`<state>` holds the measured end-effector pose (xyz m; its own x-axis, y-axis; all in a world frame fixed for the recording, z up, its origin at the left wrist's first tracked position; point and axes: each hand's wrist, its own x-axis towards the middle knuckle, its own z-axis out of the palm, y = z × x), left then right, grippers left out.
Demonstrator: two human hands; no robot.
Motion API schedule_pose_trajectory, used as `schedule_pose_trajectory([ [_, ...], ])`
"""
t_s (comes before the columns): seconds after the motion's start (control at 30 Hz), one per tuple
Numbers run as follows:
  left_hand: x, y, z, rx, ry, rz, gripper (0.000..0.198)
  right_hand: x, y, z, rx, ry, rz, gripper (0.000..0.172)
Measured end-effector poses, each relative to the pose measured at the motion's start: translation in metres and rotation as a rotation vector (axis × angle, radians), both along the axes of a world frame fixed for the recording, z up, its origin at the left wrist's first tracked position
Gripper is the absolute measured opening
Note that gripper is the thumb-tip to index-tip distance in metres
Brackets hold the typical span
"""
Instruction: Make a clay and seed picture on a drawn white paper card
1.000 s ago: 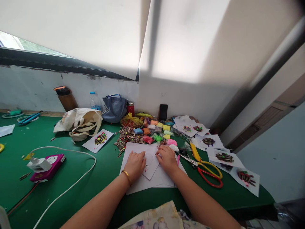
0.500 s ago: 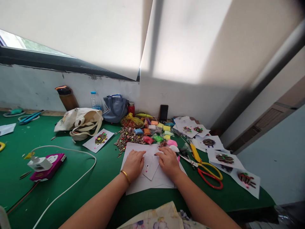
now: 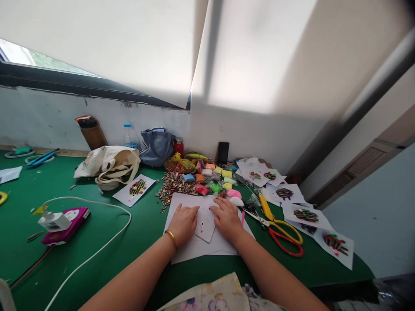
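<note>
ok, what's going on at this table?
A person's left hand and right hand are at opposite sides of a small paper card bearing a black dot and a pink one. The card lies on larger white paper. Striped sunflower seeds are heaped beyond it; scissors and seed-decorated cards lie to the right.

blue bag [image 3: 157, 150], brown bottle [image 3: 93, 135], black phone [image 3: 223, 152]

I'm watching the left hand [image 3: 182, 224] and right hand [image 3: 227, 219] mask parts of the small card [image 3: 205, 236]; its faint lines defeat me, and the yellow loop [image 3: 3, 198] gets cropped leftward.
</note>
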<state>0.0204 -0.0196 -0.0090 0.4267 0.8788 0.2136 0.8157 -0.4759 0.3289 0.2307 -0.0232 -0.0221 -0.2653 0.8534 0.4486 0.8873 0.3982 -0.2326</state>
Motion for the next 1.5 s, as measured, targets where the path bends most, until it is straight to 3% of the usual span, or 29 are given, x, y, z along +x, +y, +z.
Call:
schedule_pose_trajectory([
  [0.17, 0.0006, -0.0012, 0.0017, -0.011, 0.011, 0.004, 0.036, 0.0005, 0.0004, 0.0009, 0.035, 0.050, 0.002, 0.029],
  [0.37, 0.0014, -0.0021, 0.0028, -0.015, 0.019, 0.006, 0.036, -0.0002, 0.0022, -0.0013, -0.007, -0.004, -0.019, 0.042],
  [0.53, 0.0015, -0.0020, 0.0022, -0.011, 0.024, 0.010, 0.037, -0.0005, 0.0005, -0.0023, -0.031, -0.021, -0.013, 0.031],
  [0.67, 0.0016, -0.0013, 0.0012, 0.001, 0.026, 0.002, 0.037, -0.0004, -0.0005, -0.0020, -0.024, -0.010, -0.037, 0.037],
  [0.8, 0.0017, -0.0010, 0.0001, 0.013, 0.029, 0.008, 0.036, -0.0004, -0.0007, -0.0004, -0.019, 0.001, -0.003, 0.031],
  [1.17, 0.0017, -0.0010, -0.0030, 0.024, 0.030, 0.013, 0.036, 0.0012, 0.0012, -0.0032, -0.044, -0.024, -0.053, 0.046],
  [1.37, 0.0019, -0.0015, -0.0026, 0.023, 0.026, 0.011, 0.036, -0.0024, -0.0033, 0.0033, -0.088, -0.076, 0.014, 0.039],
  [1.5, 0.0021, -0.0023, -0.0026, 0.023, 0.021, 0.016, 0.036, -0.0035, -0.0035, 0.0043, -0.092, -0.082, -0.051, 0.043],
])
